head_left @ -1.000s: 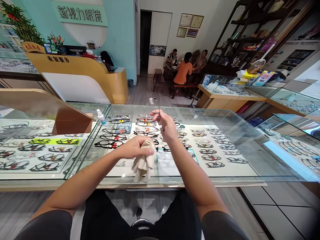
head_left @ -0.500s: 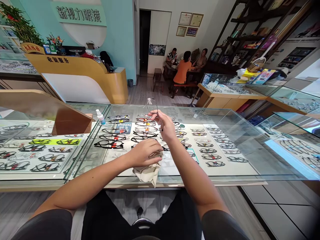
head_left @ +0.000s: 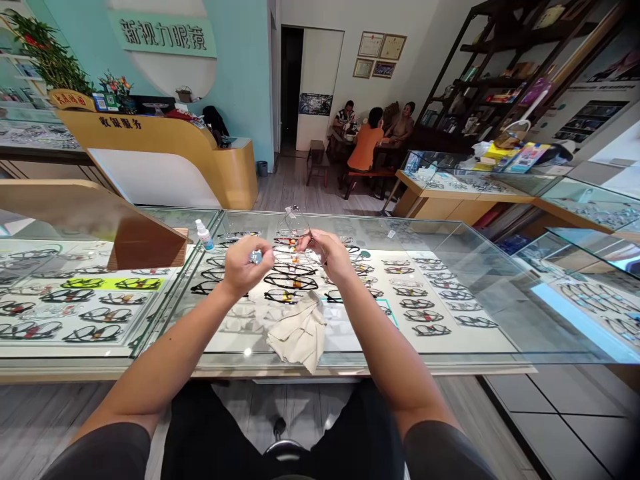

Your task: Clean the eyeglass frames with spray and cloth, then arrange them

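Note:
My right hand [head_left: 333, 257] is closed on a pair of thin-rimmed eyeglasses [head_left: 295, 217], held up over the glass display counter [head_left: 450, 357]. Part of the frame is hidden by the fingers. To its left, my left hand [head_left: 245, 263] is curled, thumb and fingers drawn together, apart from the right hand. What it pinches, if anything, I cannot make out. A crumpled beige cloth [head_left: 299, 333] lies on the glass between my forearms, touched by neither hand. Under the glass are rows of eyeglasses [head_left: 290, 280], many with coloured tags.
A small white spray bottle [head_left: 204, 235] stands on the glass at the left. Beside it is a brown wooden stand [head_left: 145, 243]. Further display cases [head_left: 465, 190] are at the right. A yellow service desk [head_left: 235, 167] and several seated people [head_left: 367, 147] are farther back.
My left hand has left the cloth on the counter and risen up and to the left, its fingers curling. The eyeglasses in my right hand have tilted and come slightly lower.

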{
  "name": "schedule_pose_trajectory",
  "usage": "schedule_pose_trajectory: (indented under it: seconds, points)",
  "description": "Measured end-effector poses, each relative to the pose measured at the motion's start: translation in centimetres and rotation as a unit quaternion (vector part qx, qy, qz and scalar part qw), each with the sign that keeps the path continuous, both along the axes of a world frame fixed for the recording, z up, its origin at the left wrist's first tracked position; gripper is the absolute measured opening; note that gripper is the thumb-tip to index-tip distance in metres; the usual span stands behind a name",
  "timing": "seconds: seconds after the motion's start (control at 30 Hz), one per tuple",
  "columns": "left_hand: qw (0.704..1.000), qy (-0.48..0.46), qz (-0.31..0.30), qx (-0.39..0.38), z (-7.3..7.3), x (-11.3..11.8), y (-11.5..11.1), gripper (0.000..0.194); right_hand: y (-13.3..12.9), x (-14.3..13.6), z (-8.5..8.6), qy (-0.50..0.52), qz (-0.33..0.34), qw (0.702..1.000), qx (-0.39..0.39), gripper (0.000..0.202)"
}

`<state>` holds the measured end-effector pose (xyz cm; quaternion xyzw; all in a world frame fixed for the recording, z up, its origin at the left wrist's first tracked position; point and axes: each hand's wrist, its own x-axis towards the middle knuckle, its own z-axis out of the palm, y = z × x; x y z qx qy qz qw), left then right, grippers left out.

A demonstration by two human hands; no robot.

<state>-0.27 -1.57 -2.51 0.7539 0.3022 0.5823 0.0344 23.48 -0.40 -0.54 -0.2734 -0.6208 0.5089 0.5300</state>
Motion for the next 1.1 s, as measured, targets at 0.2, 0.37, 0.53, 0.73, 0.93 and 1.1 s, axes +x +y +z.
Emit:
schedule_pose_trajectory:
  seconds: [0.2, 0.37, 0.53, 0.73, 0.93, 1.1]
  points:
    - [0.998, -0.036, 0.047, -0.012, 0.4, -1.4, 1.6, 0.038, -0.3, 0.5, 0.5, -0.069, 0.044, 0.997, 0.002, 0.047]
    - [0.997, 0.047, 0.02, 0.062, 0.6, -1.2, 1.9, 0.079, -0.6, 1.0, 1.0, -0.133, 0.086, 0.987, 0.039, 0.045]
    - [0.994, 0.096, 0.026, 0.043, 0.2, -1.1, 1.7, 0.076, -0.9, 1.1, 1.5, -0.157, 0.095, 0.981, 0.065, 0.048]
    - [0.994, 0.104, 0.028, 0.036, 0.5, -1.1, 1.6, 0.07, -0.9, 1.2, 1.6, -0.172, 0.097, 0.977, 0.078, 0.048]
    - [0.993, 0.098, 0.034, 0.051, 0.5, -0.9, 1.7, 0.064, -0.6, 1.2, 1.3, -0.172, 0.048, 0.981, 0.074, 0.037]
    - [0.994, 0.054, 0.072, 0.062, 0.2, -1.2, 2.1, 0.065, -0.6, 1.0, 0.7, -0.117, -0.124, 0.975, 0.144, 0.032]
